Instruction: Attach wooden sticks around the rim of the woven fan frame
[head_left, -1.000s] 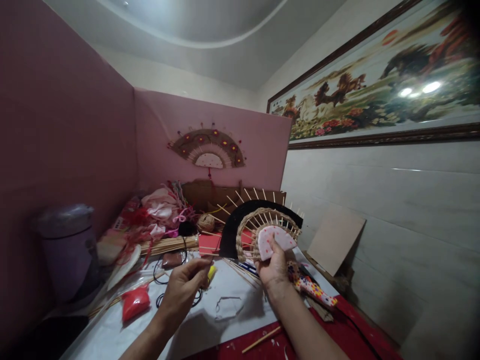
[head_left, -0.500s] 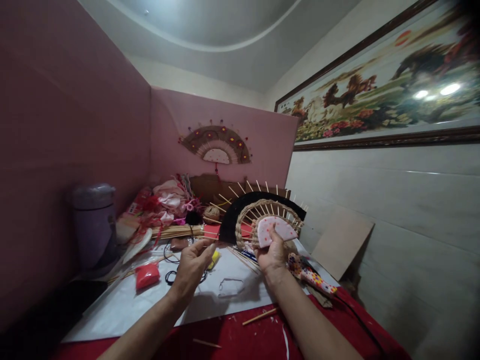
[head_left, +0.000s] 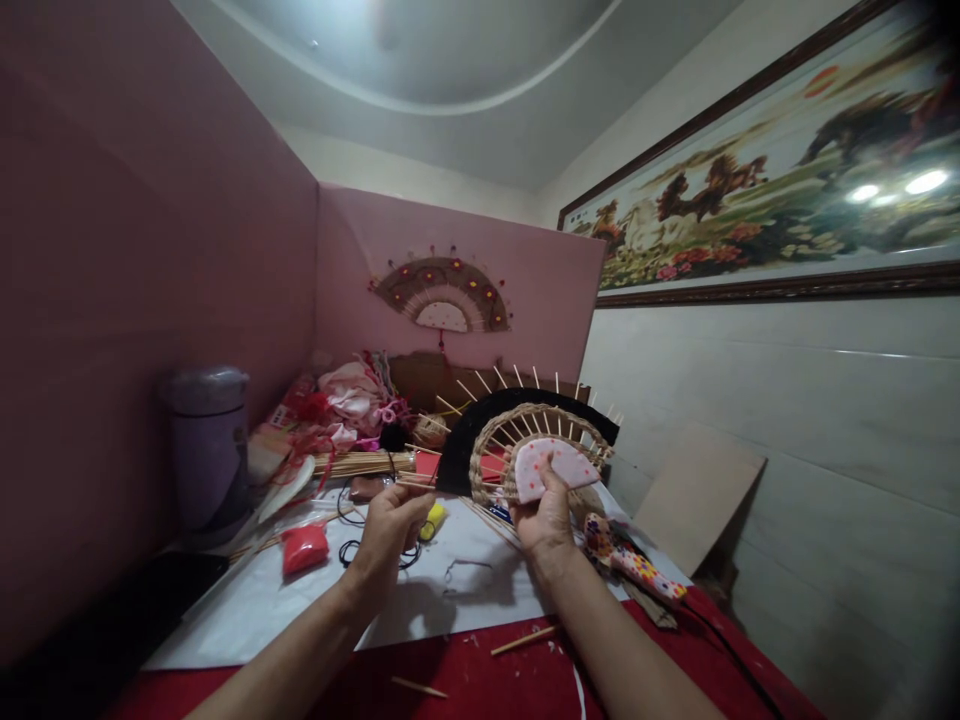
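Fan in hand: bands and base in place, stick ends bare

The pink panel (head_left: 360, 240) bears a wall fan (head_left: 442, 282) with flowers and small balls. On the red cloth (head_left: 480, 695) lies a white sheet (head_left: 225, 630), and above this sheet the fan (head_left: 491, 425) is held. Its black band (head_left: 459, 460), woven ring and dotted base (head_left: 534, 468) are in place. It shows no flowers, so I judge it built in structure but still plain; further steps I cannot tell. The right hand (head_left: 547, 522) clasps the base firmly, thumb in front. The left hand (head_left: 386, 530) has fingers nearly together near the lowest left sticks (head_left: 417, 482); whether they grip anything, I cannot tell.
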